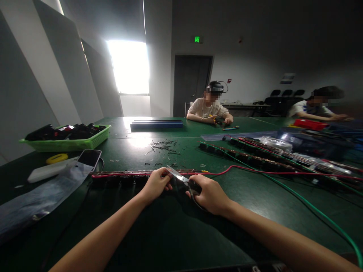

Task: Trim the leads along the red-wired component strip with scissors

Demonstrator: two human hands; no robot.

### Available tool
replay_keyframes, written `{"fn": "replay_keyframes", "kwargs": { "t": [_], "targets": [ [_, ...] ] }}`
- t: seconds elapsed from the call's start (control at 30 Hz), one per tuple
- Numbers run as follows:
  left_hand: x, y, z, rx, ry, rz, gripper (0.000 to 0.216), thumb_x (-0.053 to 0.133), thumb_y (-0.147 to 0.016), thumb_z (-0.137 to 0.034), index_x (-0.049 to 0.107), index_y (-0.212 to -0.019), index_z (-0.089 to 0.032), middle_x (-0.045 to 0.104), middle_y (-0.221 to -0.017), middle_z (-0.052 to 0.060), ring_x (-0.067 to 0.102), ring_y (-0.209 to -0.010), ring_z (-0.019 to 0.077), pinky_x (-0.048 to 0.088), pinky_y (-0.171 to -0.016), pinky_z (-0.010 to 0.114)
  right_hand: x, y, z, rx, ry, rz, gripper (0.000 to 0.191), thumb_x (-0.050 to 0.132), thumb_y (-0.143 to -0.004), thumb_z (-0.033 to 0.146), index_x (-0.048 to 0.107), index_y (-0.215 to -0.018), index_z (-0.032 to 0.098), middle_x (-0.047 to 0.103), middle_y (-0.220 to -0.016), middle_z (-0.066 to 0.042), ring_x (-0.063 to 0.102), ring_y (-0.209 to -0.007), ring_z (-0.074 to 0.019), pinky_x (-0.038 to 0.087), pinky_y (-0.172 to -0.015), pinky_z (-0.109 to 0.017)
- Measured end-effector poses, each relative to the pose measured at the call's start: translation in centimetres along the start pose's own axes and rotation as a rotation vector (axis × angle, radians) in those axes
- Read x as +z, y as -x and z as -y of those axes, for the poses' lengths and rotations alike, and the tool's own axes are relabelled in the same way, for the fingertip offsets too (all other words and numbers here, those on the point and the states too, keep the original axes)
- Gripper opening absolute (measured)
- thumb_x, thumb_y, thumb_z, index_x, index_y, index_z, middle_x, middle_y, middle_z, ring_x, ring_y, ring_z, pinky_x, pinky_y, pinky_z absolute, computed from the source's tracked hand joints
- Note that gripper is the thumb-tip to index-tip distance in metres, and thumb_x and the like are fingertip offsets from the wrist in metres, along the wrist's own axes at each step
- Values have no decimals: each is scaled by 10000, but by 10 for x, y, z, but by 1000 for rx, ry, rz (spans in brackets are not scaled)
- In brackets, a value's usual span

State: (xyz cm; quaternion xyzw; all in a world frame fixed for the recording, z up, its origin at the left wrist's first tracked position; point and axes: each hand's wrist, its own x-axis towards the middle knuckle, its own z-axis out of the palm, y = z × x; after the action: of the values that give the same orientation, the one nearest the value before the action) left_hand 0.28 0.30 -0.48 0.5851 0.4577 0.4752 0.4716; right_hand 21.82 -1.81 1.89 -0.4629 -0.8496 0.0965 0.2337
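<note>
A long dark strip of components with a red wire (pixel 121 174) lies across the green table in front of me. My left hand (pixel 155 185) is closed on the strip near its middle, fingers pinched over the wire. My right hand (pixel 208 193) grips a pair of scissors (pixel 179 175) by the dark handles. The silver blades point left toward my left fingertips and sit just over the strip. The red wire runs on to the right across the table.
A green basket (pixel 68 143) of dark parts stands at the far left, with a phone (pixel 89 157), a yellow tape roll (pixel 56 158) and a plastic bag (pixel 42 196) near it. Wire clippings (pixel 163 145) lie mid-table. More strips and a green cable (pixel 283 162) fill the right. Two people sit opposite.
</note>
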Motion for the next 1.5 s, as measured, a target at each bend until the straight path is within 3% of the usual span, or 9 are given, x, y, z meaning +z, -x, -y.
{"fn": "replay_keyframes", "kwargs": {
  "t": [1.1, 1.3, 1.5],
  "targets": [
    [0, -2, 1, 0, -8, 11, 179, 578, -830, -293, 618, -887, -128, 620, -667, -1, 601, -482, 83, 437, -436, 163, 1, -1, -2, -5, -2, 16, 361, 684, -763, 454, 617, -1014, 204, 657, -983, -68, 611, -801, -199, 422, -687, -276],
    [0, -2, 0, -7, -14, 19, 181, 554, -850, -286, 614, -907, -124, 615, -671, 0, 605, -490, 85, 439, -437, 165, -2, -1, 0, 18, 22, 9, 345, 678, -759, 482, 617, -963, 211, 671, -909, -55, 610, -744, -190, 396, -638, -262],
    [1, -2, 0, -30, -27, -14, 193, 579, -841, -298, 609, -911, -121, 588, -622, -21, 585, -462, 85, 445, -438, 176, -4, -3, -9, 97, -58, -102, 347, 556, -838, 547, 578, -954, 220, 646, -721, -2, 573, -629, -168, 364, -564, -245]
  ]
}}
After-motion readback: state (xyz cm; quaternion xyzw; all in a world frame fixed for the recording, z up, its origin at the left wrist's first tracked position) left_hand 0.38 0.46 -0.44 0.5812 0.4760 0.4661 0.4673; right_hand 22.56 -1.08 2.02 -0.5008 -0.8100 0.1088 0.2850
